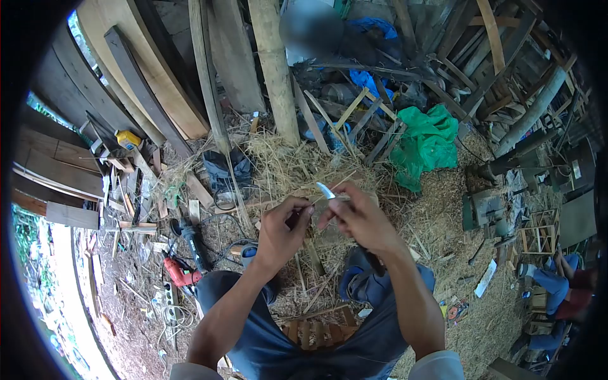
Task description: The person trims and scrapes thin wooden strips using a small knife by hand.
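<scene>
Both bare forearms reach forward between the spread knees, elbows a little bent, bringing the hands close together over the floor [468,329]. The left hand [285,228] is turned inward, thumb and fingertips pinching a thin strip [318,199]. The right hand [362,221] has its fingers curled round a knife [325,190], the blade poking out past the thumb toward the left hand. I can't tell whether the dark length under the right wrist is its handle.

The blade is short, smooth and bluish white where light catches it; the strip is slender, pale and straw-coloured, held up in front of the knees, its far end hard to pick out from the litter. That litter, dry shavings [272,155], lies curled and tangled around a round, ringed post [268,57]. Toward the floor's left edge lie a red drill [180,271] and a dark grinder [192,244]; toward its far right, crumpled green plastic [424,142].
</scene>
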Action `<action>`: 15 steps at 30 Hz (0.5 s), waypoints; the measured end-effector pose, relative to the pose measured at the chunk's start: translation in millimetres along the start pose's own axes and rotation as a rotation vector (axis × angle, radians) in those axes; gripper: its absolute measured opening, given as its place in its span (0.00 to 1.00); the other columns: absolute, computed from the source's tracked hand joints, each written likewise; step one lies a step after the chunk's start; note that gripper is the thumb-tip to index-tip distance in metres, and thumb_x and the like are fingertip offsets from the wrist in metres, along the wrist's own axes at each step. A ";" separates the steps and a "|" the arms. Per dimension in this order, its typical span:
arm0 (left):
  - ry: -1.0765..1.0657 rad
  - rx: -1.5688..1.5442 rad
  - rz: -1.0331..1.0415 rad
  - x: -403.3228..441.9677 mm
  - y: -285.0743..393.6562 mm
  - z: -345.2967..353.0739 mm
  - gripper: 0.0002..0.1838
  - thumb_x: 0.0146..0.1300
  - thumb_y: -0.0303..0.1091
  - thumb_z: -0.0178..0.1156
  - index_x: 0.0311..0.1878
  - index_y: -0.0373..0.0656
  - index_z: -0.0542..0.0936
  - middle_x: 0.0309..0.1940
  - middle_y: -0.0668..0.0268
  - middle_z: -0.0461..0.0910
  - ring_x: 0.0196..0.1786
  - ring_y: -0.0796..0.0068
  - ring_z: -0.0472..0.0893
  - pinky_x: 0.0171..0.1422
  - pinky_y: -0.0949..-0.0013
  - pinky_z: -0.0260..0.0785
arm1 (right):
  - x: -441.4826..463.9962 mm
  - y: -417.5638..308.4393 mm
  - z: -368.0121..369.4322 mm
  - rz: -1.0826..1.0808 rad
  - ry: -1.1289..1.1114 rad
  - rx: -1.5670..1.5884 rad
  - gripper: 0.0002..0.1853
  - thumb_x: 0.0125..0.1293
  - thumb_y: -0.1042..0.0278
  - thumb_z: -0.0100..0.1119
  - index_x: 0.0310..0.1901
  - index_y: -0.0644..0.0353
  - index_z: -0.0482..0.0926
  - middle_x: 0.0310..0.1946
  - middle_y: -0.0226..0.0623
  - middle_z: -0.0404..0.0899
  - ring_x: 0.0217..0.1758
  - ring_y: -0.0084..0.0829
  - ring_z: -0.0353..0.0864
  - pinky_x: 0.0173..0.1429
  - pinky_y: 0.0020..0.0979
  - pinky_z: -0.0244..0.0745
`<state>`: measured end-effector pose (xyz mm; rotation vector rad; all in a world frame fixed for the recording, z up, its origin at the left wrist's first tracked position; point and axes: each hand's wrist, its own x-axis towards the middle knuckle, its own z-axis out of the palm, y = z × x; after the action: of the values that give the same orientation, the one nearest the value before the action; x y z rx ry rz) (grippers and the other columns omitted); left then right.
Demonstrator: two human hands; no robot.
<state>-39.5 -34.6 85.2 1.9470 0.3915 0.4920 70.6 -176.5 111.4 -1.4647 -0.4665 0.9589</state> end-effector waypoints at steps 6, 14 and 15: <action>0.030 0.003 0.033 -4.3 9.6 -4.8 0.04 0.59 0.21 0.60 0.37 0.35 0.76 0.21 0.61 0.78 0.21 0.82 0.75 0.25 0.74 0.64 | 6.1 -7.3 3.9 0.036 -0.051 0.152 0.09 0.69 0.68 0.54 0.45 0.64 0.74 0.30 0.34 0.80 0.19 0.14 0.59 0.23 0.18 0.56; 0.047 0.071 0.057 -9.2 18.2 -8.7 0.03 0.59 0.21 0.59 0.36 0.35 0.76 0.23 0.55 0.78 0.22 0.70 0.79 0.26 0.70 0.67 | 12.1 5.8 9.2 -0.062 0.099 0.004 0.10 0.66 0.70 0.58 0.44 0.66 0.78 0.29 0.33 0.80 0.20 0.12 0.62 0.22 0.17 0.56; 0.066 0.093 0.104 -9.8 17.3 -9.6 0.03 0.59 0.21 0.59 0.36 0.35 0.76 0.23 0.54 0.78 0.23 0.67 0.80 0.27 0.69 0.67 | 12.9 5.6 10.9 -0.065 0.092 -0.001 0.10 0.66 0.70 0.58 0.44 0.66 0.78 0.29 0.33 0.80 0.20 0.12 0.62 0.22 0.17 0.56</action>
<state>-51.9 -38.8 103.0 2.0522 0.3616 0.6164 68.0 -160.7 103.6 -1.4795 -0.4447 0.8362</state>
